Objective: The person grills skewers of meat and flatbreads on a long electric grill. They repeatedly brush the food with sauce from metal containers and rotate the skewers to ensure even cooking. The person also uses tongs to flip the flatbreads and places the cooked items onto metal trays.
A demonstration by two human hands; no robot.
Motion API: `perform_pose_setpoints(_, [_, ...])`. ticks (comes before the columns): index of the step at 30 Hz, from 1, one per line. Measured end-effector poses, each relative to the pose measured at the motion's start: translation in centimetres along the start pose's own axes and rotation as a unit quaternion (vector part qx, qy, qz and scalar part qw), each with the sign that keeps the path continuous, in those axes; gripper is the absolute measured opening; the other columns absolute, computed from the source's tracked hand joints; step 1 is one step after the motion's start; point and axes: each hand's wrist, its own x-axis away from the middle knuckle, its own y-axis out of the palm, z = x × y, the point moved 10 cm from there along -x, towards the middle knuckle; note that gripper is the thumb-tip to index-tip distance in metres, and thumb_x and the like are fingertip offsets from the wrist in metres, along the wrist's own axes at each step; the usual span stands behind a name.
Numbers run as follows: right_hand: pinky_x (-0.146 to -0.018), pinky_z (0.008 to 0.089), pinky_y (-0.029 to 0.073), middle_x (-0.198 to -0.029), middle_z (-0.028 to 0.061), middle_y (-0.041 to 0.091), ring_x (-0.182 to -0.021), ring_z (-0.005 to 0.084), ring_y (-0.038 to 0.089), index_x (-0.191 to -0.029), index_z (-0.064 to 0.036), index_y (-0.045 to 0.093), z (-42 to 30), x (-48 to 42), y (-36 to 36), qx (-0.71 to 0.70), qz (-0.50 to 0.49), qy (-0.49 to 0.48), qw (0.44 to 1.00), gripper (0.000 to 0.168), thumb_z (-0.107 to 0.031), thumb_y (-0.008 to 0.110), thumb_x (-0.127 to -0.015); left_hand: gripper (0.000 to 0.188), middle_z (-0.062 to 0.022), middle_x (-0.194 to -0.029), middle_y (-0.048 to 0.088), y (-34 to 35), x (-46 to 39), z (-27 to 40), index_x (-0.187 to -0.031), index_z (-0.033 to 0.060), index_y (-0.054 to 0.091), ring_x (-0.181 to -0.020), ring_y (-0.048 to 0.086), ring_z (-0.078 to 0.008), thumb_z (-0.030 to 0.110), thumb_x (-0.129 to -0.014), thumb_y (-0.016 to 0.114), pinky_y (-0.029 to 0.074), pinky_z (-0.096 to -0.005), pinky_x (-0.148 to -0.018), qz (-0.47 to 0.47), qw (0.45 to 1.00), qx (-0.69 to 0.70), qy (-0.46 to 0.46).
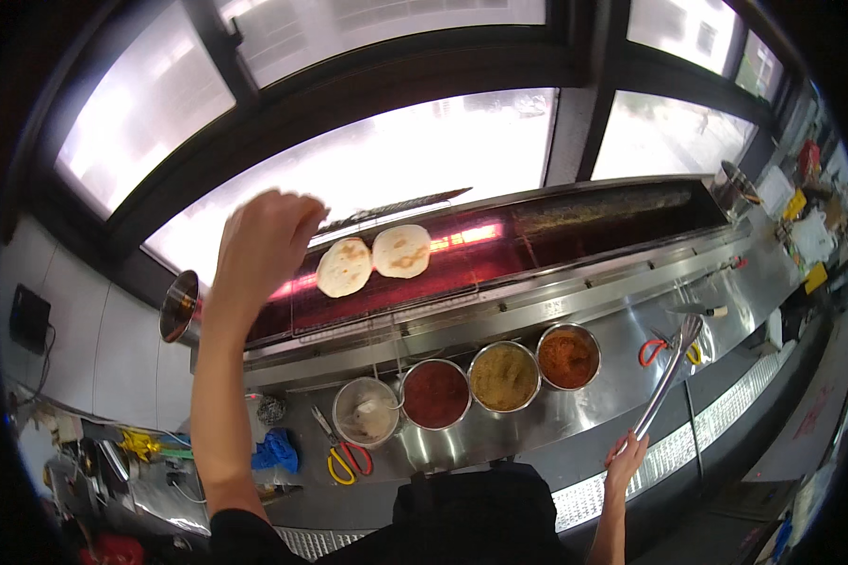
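Two round flatbreads (402, 251) lie side by side on a wire rack (389, 308) over a red-glowing grill (480, 265). My left hand (265, 236) is raised just left of them, fingers curled; whether it holds anything cannot be told. In my right hand (627, 453), at the lower right, are metal tongs (663, 390) pointing away over the counter. Along the grill's near side stand metal containers of dark red seasoning (435, 394), yellow-brown seasoning (504, 376) and orange-red seasoning (569, 357), beside a container with pale powder (366, 412).
Red-and-yellow-handled scissors (343, 460) lie left on the steel counter (537, 431); another pair (654, 352) and a knife (699, 310) lie right. Metal cylinders (179, 311) stand at both grill ends. A blue cloth or bag (276, 450) is near my left forearm. Windows rise behind.
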Motion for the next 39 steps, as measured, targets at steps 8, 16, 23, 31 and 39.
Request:
perform_pose_setpoints(8, [-0.034, 0.0224, 0.028, -0.069, 0.0006, 0.049, -0.037, 0.0082, 0.036, -0.102, -0.005, 0.051, -5.8, 15.9, 20.3, 0.030, -0.419, 0.145, 0.896, 0.020, -0.023, 0.045, -0.100, 0.017, -0.0098, -0.071, 0.065, 0.7, -4.8, -4.2, -0.089, 0.0002, 0.070, -0.058, 0.058, -0.0173, 0.016, -0.089, 0.064, 0.047, -0.0306, -0.057, 0.036, 0.995, 0.085, 0.047])
perform_pose_setpoints(16, [-0.032, 0.0246, 0.027, -0.064, 0.0018, 0.048, -0.036, 0.0098, 0.037, -0.095, -0.006, 0.048, -3.5, 16.2, 27.4, 0.061, -0.468, 0.151, 0.869, 0.021, -0.025, 0.043, -0.101, 0.019, -0.0092, -0.070, 0.067, 0.7, -4.4, -4.6, -0.090, 0.0010, 0.071, -0.054, 0.058, -0.0165, 0.017, -0.091, 0.061, 0.047, -0.0293, -0.054, 0.059, 0.989, 0.122, 0.058])
perform_pose_setpoints(23, [-0.033, 0.0247, 0.030, -0.063, 0.0011, 0.045, -0.036, 0.0094, 0.036, -0.094, -0.007, 0.046, -3.8, 16.0, 28.8, 0.107, -0.468, 0.114, 0.870, 0.017, -0.022, 0.044, -0.100, 0.019, -0.0095, -0.070, 0.067, 1.0, -4.1, -4.6, -0.090, 0.0013, 0.072, -0.053, 0.058, -0.0162, 0.017, -0.091, 0.062, 0.048, -0.0295, -0.054, 0.033, 0.992, 0.115, 0.043])
perform_pose_setpoints(31, [-0.045, 0.0352, 0.040, -0.063, 0.0096, 0.054, -0.048, 0.0217, 0.053, -0.098, -0.003, 0.051, -4.9, 14.7, 27.9, 0.263, -0.398, -0.061, 0.877, 0.019, -0.021, 0.053, -0.095, 0.020, -0.0094, -0.072, 0.068, 0.9, -4.1, -4.4, -0.092, 0.0017, 0.072, -0.056, 0.060, -0.0168, 0.020, -0.091, 0.062, 0.049, -0.0299, -0.057, 0.014, 0.993, 0.109, 0.042])
perform_pose_setpoints(39, [-0.066, 0.0527, 0.044, -0.078, 0.0254, 0.062, -0.077, 0.0482, 0.059, -0.100, -0.002, 0.053, -5.6, 14.6, 27.8, 0.313, -0.360, -0.181, 0.860, 0.024, -0.024, 0.056, -0.092, 0.021, -0.0101, -0.073, 0.069, 0.8, -4.1, -4.3, -0.092, 0.0022, 0.072, -0.059, 0.062, -0.0181, 0.021, -0.090, 0.063, 0.051, -0.0317, -0.059, 0.011, 0.994, 0.094, 0.046])
